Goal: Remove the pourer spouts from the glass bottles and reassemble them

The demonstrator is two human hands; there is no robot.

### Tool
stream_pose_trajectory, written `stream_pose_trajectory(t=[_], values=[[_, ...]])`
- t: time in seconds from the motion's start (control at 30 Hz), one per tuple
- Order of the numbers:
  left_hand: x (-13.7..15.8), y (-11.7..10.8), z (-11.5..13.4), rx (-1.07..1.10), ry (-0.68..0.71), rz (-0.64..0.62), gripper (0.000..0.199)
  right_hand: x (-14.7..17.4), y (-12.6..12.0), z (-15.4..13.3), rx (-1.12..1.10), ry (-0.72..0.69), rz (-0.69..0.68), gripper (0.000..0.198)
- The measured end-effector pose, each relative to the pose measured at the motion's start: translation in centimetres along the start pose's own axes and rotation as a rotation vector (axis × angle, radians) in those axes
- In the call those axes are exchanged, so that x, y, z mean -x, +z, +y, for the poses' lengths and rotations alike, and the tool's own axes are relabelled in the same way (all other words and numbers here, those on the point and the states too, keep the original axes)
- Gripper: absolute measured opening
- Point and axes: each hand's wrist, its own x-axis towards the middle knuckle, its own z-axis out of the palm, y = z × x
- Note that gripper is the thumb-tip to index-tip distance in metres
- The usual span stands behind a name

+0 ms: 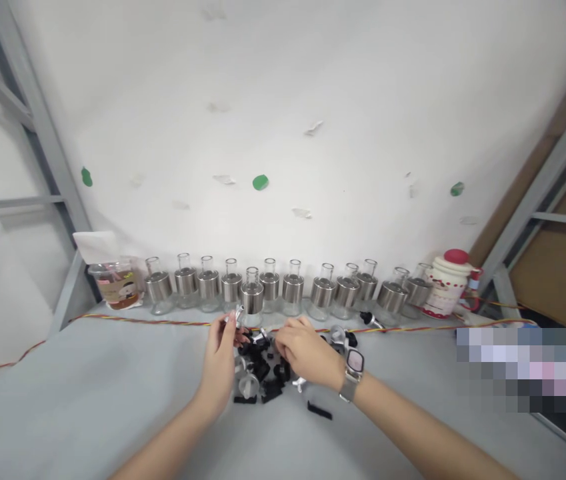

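Observation:
My left hand is closed around a small bottle pourer, whose silver spout sticks up past the fingertips. My right hand is curled with its fingertips down at the pile; what they pinch, if anything, is hidden. Between and below the hands lies a heap of loose black pourer parts, mixed with clear round discs and silver spouts. One black pourer with a silver spout lies apart, right of the heap. A short black strip rests in front of my right hand.
Several glass bottles with silver metal bands stand in a row along the wall. A twisted red-yellow cord crosses the grey table before them. A drink cup stands far left, a cream mug with red lid far right.

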Motion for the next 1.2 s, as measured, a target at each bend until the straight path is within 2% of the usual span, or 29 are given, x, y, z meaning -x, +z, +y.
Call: stream_pose_trajectory(t=[0.13, 0.27, 0.8, 0.97, 1.2], values=[[0.0, 0.0, -0.1, -0.004, -0.003, -0.011, 0.031, -0.3, 0.1, -0.3, 0.013, 0.034, 0.02, 0.016], [0.2, 0.0, 0.0, -0.011, -0.004, -0.026, 0.029, -1.2, 0.7, 0.0, 0.029, 0.024, -0.029, 0.012], [0.1, 0.3, -0.3, -0.031, -0.009, -0.056, 0.026, -3.4, 2.0, -0.2, 0.033, 0.007, -0.166, 0.019], [0.3, 0.3, -0.2, -0.036, -0.009, -0.069, 0.026, -3.4, 1.7, 0.4, -0.088, 0.038, -0.152, 0.02], [0.3, 0.3, -0.4, -0.046, -0.007, -0.067, 0.027, -2.4, 1.6, 2.7, -0.368, 0.105, -0.101, 0.021]])
